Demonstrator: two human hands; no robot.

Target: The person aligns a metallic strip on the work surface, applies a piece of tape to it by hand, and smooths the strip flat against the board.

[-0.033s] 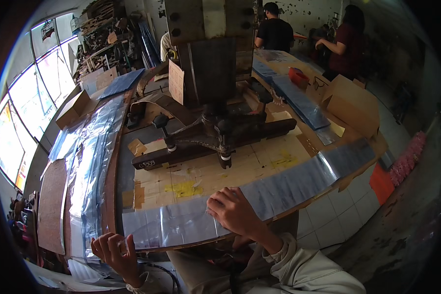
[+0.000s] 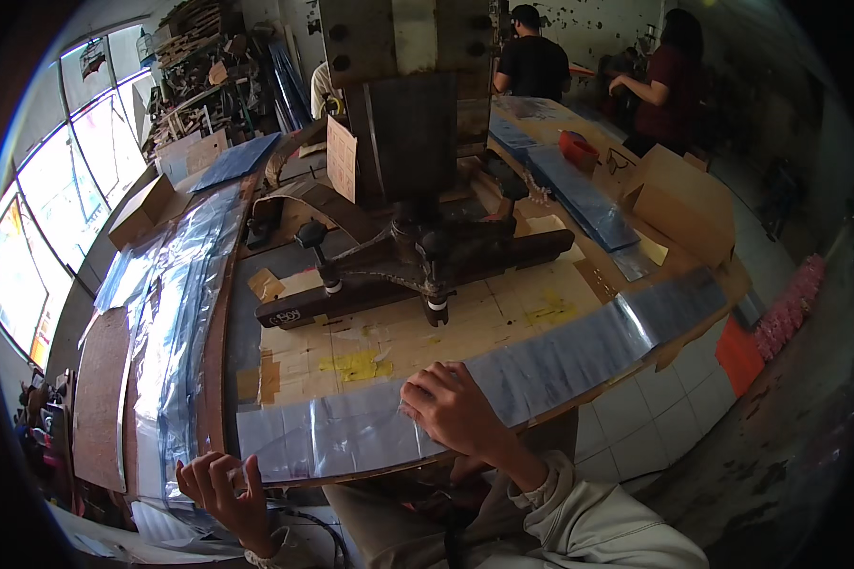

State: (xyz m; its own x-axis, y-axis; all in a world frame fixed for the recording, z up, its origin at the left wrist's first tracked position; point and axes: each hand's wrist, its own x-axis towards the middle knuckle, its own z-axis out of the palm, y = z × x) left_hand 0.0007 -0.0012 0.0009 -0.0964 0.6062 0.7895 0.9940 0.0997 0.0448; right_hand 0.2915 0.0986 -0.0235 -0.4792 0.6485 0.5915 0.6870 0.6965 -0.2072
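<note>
My right hand [image 2: 451,408] rests on a long strip of clear bluish plastic film [image 2: 541,375] along the near edge of the table. Its fingers are curled together, and whatever lies under the fingertips is hidden. At the strip's left end is my left hand [image 2: 223,488], with bent fingers and the thumb standing apart; I see nothing in it. Beyond the film, a dark metal bar [image 2: 370,292] hangs across a pale board [image 2: 465,318] bearing yellow tape patches. A three-armed bracket with black knobs [image 2: 311,234] joins the bar to the machine's upright column [image 2: 413,142].
Shiny plastic sheets [image 2: 176,322] lie stacked on the left. On the right stand an open cardboard box [image 2: 678,204] and a red container [image 2: 577,150]. A small carton [image 2: 145,211] is at the far left. Two people [image 2: 533,62] stand at the back, and part of another shows behind the column.
</note>
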